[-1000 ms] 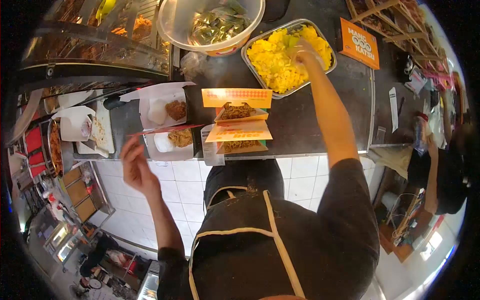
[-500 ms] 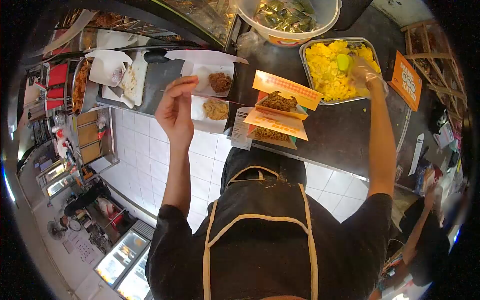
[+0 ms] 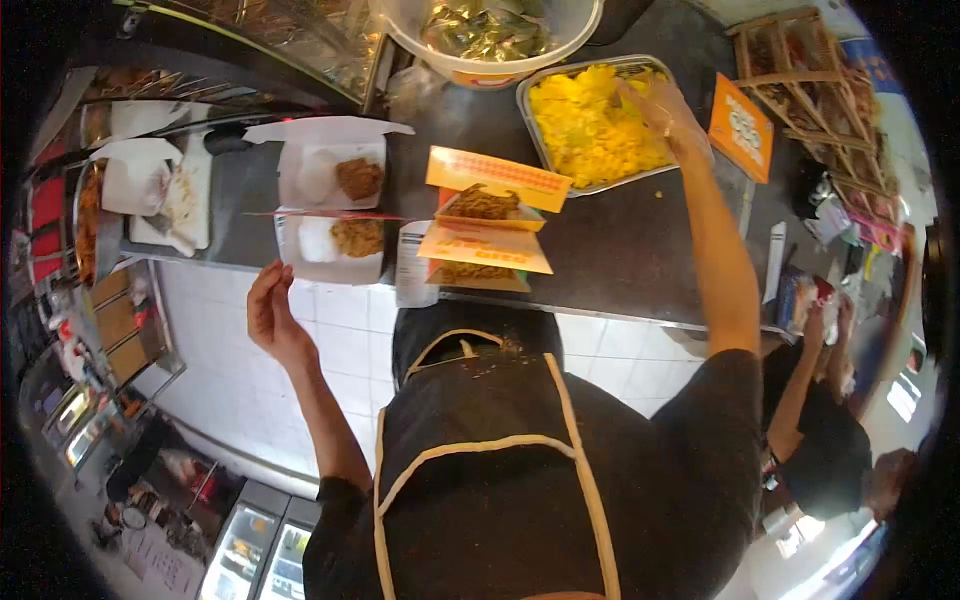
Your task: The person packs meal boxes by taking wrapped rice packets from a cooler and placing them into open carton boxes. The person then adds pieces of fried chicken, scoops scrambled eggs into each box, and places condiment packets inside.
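My left hand (image 3: 272, 315) is below the counter's front edge, near the lower white box (image 3: 350, 270). Its fingers are drawn together with nothing visible in them. A clear glove covers my right hand (image 3: 658, 115), which reaches into a metal tray (image 3: 540, 150) of yellow food (image 3: 590, 120); its fingertips are blurred against the food. Two open white boxes stand one behind the other, each with white rice and a brown fried piece (image 3: 360, 179). Beside them are two open orange printed boxes (image 3: 490, 247) holding brown noodle-like food.
A clear tub (image 3: 490, 70) of dark-and-silver packets stands behind. An orange printed box (image 3: 741, 128) and a wooden rack (image 3: 800, 90) are at the right. Left on the counter lies a white board (image 3: 190, 200). Another person (image 3: 820, 440) works at the far right.
My left hand has lowered from beside the white boxes to below the counter edge, fingers closer together. My right hand has shifted within the tray, and the green item there is less visible. The view has swung.
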`<action>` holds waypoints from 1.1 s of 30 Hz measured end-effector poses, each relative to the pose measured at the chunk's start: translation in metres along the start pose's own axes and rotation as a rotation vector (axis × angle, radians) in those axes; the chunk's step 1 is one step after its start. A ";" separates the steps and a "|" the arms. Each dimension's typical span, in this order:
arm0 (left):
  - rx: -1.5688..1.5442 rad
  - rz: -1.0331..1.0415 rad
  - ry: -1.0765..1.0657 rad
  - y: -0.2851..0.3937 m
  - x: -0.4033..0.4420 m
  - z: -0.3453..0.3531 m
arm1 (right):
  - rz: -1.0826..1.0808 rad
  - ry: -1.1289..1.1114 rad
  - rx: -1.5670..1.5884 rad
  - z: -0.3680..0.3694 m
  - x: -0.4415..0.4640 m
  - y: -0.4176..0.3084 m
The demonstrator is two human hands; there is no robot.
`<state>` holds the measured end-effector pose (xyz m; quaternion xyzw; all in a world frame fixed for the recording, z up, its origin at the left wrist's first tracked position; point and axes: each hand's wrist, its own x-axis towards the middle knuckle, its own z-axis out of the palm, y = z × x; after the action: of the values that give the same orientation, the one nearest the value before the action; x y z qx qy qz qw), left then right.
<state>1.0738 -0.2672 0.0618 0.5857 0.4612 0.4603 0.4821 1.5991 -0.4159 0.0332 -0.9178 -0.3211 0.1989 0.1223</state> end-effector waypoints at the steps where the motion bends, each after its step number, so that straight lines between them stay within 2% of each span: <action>1: 0.004 -0.045 0.013 -0.010 -0.005 -0.007 | 0.002 0.007 -0.024 -0.002 0.002 0.010; 4: -0.016 -0.119 0.018 -0.013 -0.016 -0.004 | -0.163 -0.159 0.261 0.024 -0.008 0.031; 6: -0.041 -0.139 0.033 -0.016 -0.017 0.001 | -0.417 0.271 -0.294 0.042 -0.047 0.007; 7: -0.044 -0.140 0.019 -0.013 -0.017 0.005 | -0.431 0.265 -0.296 0.041 -0.049 -0.001; 9: -0.017 -0.097 -0.024 -0.010 -0.018 0.004 | -0.125 -0.079 -0.393 0.043 -0.053 -0.019; 10: -0.040 -0.101 -0.011 -0.008 -0.019 0.001 | -0.148 -0.092 -0.395 0.048 -0.056 -0.021; 12: -0.067 -0.131 0.016 -0.015 -0.022 -0.012 | -0.277 0.082 -0.285 0.057 -0.059 -0.008; 13: -0.061 -0.135 0.037 -0.018 -0.025 -0.019 | -0.427 0.216 -0.285 0.062 -0.056 -0.001; 14: -0.078 -0.175 0.050 -0.022 -0.028 -0.028 | -0.299 0.179 -0.225 0.059 -0.046 0.003; 16: -0.083 -0.214 0.080 -0.037 -0.036 -0.048 | -0.293 0.272 -0.224 0.055 -0.028 0.003; 17: -0.063 -0.238 0.112 -0.043 -0.038 -0.055 | -0.415 0.414 -0.272 0.056 -0.025 -0.002; 18: -0.039 -0.263 0.147 -0.047 -0.043 -0.061 | -0.544 0.396 -0.621 0.064 -0.030 -0.009; 20: -0.129 -0.296 0.214 -0.065 -0.055 -0.079 | -0.661 0.377 -0.643 0.091 -0.034 -0.007; 21: -0.132 -0.340 0.258 -0.069 -0.062 -0.090 | -0.656 0.337 -0.326 0.108 -0.030 -0.002; 23: -0.106 -0.356 0.317 -0.078 -0.080 -0.110 | -0.619 0.082 -0.383 0.083 -0.054 -0.030; 25: -0.154 -0.405 0.370 -0.087 -0.093 -0.122 | -0.628 0.130 -0.486 0.106 -0.026 0.003; 27: -0.145 -0.490 0.396 -0.106 -0.103 -0.135 | -0.615 0.203 -0.603 0.098 -0.027 -0.014; 29: -0.147 -0.523 0.409 -0.120 -0.109 -0.146 | -0.130 -0.157 -0.451 0.054 -0.065 -0.092; 31: -0.130 -0.659 0.394 -0.129 -0.115 -0.155 | -0.365 -0.082 -0.487 0.070 -0.008 -0.014; 32: -0.139 -0.659 0.402 -0.134 -0.121 -0.161 | -0.480 -0.036 -0.512 0.078 0.020 0.024; 33: -0.146 -0.694 0.408 -0.140 -0.124 -0.168 | -0.344 0.081 -0.177 0.063 -0.008 0.001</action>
<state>0.8768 -0.3503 -0.0701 0.2561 0.6837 0.4087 0.5477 1.5663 -0.4153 -0.0208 -0.8637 -0.4845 0.1090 0.0863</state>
